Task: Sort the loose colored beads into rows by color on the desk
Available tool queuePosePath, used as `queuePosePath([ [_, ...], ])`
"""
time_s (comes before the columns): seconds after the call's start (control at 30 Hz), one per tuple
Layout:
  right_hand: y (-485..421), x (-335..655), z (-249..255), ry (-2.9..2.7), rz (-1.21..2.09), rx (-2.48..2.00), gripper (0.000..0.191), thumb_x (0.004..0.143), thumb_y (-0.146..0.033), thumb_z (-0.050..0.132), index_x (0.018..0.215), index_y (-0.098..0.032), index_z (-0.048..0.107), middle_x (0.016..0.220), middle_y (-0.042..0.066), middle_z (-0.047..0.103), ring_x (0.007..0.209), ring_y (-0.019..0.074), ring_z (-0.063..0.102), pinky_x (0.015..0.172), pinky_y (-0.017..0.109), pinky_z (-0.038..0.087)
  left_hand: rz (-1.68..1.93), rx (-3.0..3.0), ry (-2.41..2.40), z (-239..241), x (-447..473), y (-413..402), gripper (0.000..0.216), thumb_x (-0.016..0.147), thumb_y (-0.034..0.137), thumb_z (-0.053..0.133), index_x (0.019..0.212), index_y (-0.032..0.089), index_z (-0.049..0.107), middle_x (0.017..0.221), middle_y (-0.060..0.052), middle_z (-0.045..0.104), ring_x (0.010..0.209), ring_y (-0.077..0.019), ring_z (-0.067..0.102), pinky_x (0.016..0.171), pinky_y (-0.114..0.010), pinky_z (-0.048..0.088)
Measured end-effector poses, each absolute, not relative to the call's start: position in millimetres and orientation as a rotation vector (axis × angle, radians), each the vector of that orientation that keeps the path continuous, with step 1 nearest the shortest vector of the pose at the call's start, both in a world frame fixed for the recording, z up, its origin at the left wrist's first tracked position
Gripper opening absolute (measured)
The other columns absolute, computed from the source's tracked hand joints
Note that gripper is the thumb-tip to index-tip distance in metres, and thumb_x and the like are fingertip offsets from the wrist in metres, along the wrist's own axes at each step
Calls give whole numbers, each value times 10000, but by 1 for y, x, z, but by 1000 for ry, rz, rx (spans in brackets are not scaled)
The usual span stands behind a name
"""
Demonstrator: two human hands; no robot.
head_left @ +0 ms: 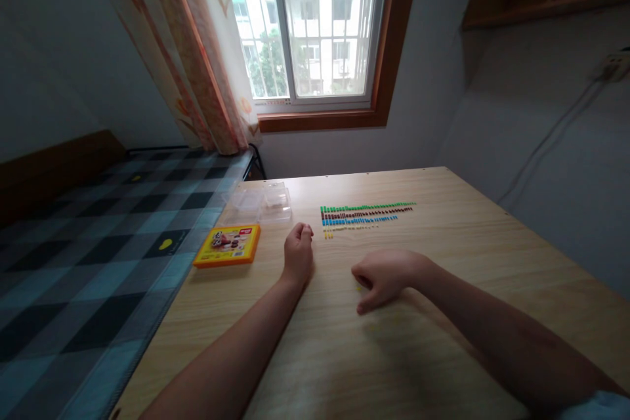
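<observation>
My left hand [298, 253] rests on the table as a loose fist beside the left end of the rows; whatever its fingers may hold is hidden. My right hand [386, 277] hovers low over the wood, thumb apart from the bent fingers. In the gap by its thumb shows a tiny yellow piece [359, 288]. Beyond both hands, small pieces lie in lines: a green row [367, 207], a brown row [365, 214], a blue row [358, 220], a pale row [350, 228] and a short yellow row [328, 236].
On the left of the table [315, 354] lies a yellow-orange box [228, 245], with clear plastic trays [260, 202] behind it. A bed with a checked cover [113, 236] adjoins the left edge. A window [319, 23] and a curtain [197, 46] are beyond.
</observation>
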State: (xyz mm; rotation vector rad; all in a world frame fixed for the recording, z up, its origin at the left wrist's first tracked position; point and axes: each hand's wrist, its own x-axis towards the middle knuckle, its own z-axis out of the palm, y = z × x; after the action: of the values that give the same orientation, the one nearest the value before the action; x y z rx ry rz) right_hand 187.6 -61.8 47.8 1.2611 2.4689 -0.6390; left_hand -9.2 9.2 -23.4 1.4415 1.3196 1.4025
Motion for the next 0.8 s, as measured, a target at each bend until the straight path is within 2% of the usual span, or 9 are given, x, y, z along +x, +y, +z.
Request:
queuePosePath([
  [0.17,-69,182,44,2492,-557,1253,657,599,-743,652,947,-185,661,894,103,690,738,250,619,558,292,382,1402,1446,1278,-23,-10,10,281,840,388,459,626,209,423,520,51,379,519,-120,383,495,-226,307],
  [0.37,-70,180,43,2471,-567,1274,638,569,-672,720,971,-181,655,929,106,687,791,274,635,593,304,413,1401,1455,1279,-23,-10,10,278,842,378,463,623,209,429,515,50,370,521,-123,380,493,-230,301],
  [0.6,-64,185,43,2470,-639,1258,500,644,-642,678,874,-201,634,824,49,660,681,201,569,519,267,331,1408,1460,1243,-22,-9,8,279,854,362,450,626,206,411,529,59,346,516,-114,343,506,-232,294],
  [0.8,-56,193,40,2475,-750,1232,444,630,-585,714,855,-216,609,776,-1,611,644,150,491,526,241,301,1400,1462,1241,-22,-9,8,283,850,376,448,626,207,410,533,58,347,516,-116,341,504,-234,291],
])
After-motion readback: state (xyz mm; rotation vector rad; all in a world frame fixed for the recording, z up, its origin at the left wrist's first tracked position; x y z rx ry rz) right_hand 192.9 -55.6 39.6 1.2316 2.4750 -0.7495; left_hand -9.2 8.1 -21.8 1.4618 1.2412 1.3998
